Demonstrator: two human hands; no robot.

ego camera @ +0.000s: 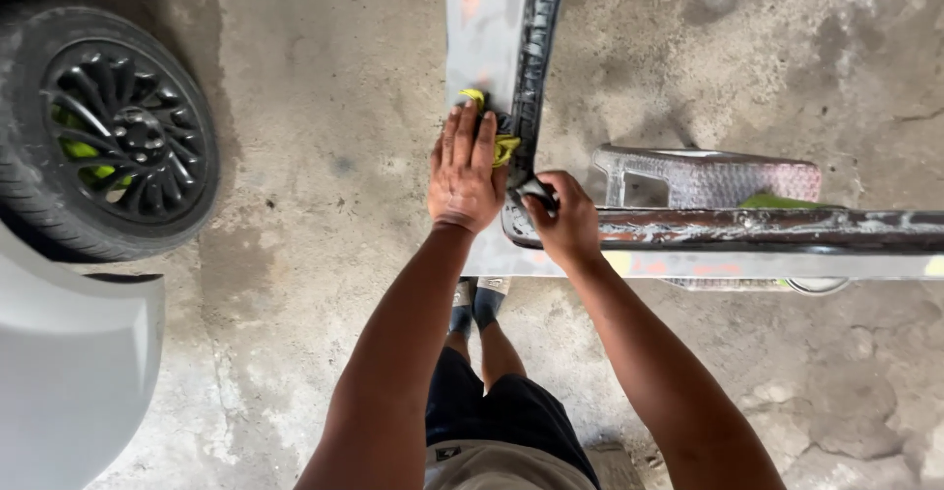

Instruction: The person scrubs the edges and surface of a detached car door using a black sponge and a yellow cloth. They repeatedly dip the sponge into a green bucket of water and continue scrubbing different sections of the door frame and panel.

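Observation:
A grey car bumper (487, 28) with a dark inner edge bends around a corner in front of me and runs off to the right. My left hand (464, 171) lies flat on its grey face, pressing a yellow-green cloth (504, 146) against the surface near the corner. My right hand (562, 217) grips the bumper's dark edge at the corner, fingers curled around it. My legs and feet show below, on the concrete floor.
A car wheel (108, 136) with a dark rim and yellow-green brake part stands at the left, with a pale grey fender (69, 372) below it. A clear plastic stand (708, 177) sits under the bumper on the right. Stained concrete floor (324, 205) surrounds me.

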